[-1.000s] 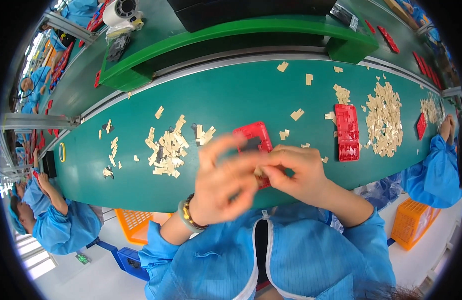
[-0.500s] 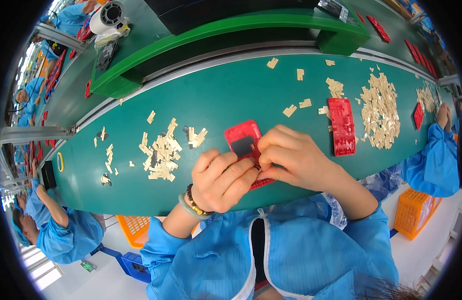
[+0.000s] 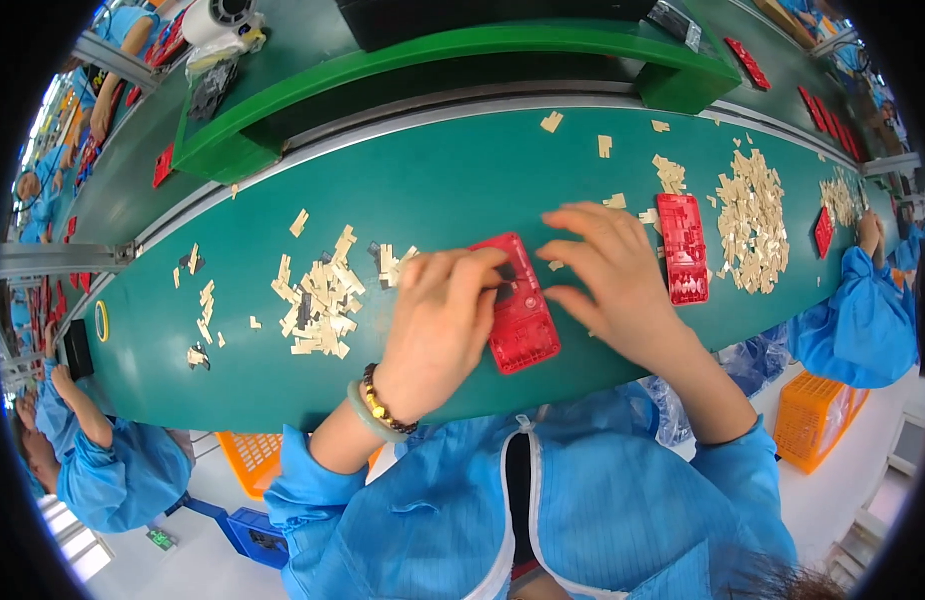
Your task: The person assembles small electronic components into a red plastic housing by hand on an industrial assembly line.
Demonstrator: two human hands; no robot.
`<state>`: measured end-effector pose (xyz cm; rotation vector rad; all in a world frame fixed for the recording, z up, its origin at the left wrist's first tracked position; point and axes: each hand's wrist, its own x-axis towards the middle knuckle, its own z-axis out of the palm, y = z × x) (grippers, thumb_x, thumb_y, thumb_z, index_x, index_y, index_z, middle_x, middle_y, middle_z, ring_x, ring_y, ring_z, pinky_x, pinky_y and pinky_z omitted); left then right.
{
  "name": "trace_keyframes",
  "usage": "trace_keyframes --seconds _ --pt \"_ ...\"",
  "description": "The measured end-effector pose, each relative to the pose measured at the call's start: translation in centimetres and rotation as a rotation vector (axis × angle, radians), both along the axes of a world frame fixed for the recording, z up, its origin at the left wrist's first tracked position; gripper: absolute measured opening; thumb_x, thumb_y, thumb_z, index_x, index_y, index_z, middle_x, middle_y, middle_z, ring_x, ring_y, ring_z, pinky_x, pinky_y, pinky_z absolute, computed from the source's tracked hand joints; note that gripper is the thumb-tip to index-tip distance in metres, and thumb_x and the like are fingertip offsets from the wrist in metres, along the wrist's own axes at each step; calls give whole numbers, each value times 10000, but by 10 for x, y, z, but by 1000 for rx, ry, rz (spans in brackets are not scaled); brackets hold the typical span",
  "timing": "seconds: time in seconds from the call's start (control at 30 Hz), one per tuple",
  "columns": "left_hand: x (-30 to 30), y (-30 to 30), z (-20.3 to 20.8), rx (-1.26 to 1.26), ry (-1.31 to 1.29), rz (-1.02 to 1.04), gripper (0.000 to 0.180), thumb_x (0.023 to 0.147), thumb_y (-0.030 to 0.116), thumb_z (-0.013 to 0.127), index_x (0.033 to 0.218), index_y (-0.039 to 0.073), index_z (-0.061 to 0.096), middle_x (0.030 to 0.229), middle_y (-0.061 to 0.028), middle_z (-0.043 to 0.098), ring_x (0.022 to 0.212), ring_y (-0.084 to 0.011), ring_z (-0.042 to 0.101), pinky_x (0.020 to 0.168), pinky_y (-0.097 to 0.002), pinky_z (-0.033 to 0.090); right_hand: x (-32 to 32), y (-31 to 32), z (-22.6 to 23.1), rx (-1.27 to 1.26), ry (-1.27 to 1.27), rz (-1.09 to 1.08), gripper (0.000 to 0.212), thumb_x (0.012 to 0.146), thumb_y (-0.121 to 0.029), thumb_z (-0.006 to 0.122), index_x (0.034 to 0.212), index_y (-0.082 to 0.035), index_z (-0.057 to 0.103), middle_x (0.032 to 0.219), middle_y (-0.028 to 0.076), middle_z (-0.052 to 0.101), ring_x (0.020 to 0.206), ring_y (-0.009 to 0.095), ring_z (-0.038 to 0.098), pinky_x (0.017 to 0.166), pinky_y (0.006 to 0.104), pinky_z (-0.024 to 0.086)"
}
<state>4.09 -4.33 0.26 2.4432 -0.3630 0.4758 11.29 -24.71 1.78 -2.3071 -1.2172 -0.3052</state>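
Observation:
A red plastic housing [image 3: 526,325] lies tilted on the green table in front of me. My left hand [image 3: 438,315], with a bead bracelet and a pale bangle at the wrist, covers its left side with the fingers curled together. Dark patches show at those fingertips; what they pinch is hidden. Just right of the housing, my right hand [image 3: 618,285] is open, thumb and fingers apart and holding nothing. A second red housing [image 3: 686,250] lies beyond it. To the left is a heap of cream flat pieces [image 3: 323,300], mixed with dark ones.
A larger heap of cream pieces [image 3: 753,225] lies at the right. A green shelf [image 3: 453,65] spans the table's back. A tape ring [image 3: 102,321] is at the far left. Co-workers in blue sit on both sides; orange baskets [image 3: 821,420] stand below.
My right hand has come off the housing, moved up and right, and opened. My left hand has shifted to the housing's upper left. More of the housing's lower part now shows.

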Motion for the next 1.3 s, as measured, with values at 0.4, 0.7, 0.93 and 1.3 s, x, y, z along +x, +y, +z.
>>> trace_keyframes --seconds 0.4,0.7,0.93,1.3 --pt "10 16 -3 -165 -40 67 289 799 -13 614 1084 0 567 1078 -161 591 1021 -335 570 903 -410 472 29 48 -21 372 319 -109 94 825 -75 718 883 -58 646 891 37 639 793 122 615 629 247 453" --pt "-18 -8 -38 461 -106 -118 311 793 174 562 992 -47 650 1124 -226 585 1102 -360 551 993 -426 470 25 43 -45 295 1049 -211 111 908 -68 673 872 27 628 630 -4 593 523 30 490 469 188 376" --pt "-17 -10 -41 415 -115 -102 268 799 171 557 931 -39 659 1111 -224 586 1093 -358 552 996 -431 471 23 47 -48 330 1055 -240 109 890 -63 675 857 37 648 595 26 625 494 29 496 445 220 385" --pt "-17 -8 -39 407 -92 -95 414 796 246 689 1057 -69 621 1156 -202 571 1103 -339 544 944 -400 504 16 50 -50 273 882 -290 103 869 -66 691 860 32 660 624 56 654 546 46 548 487 234 434"
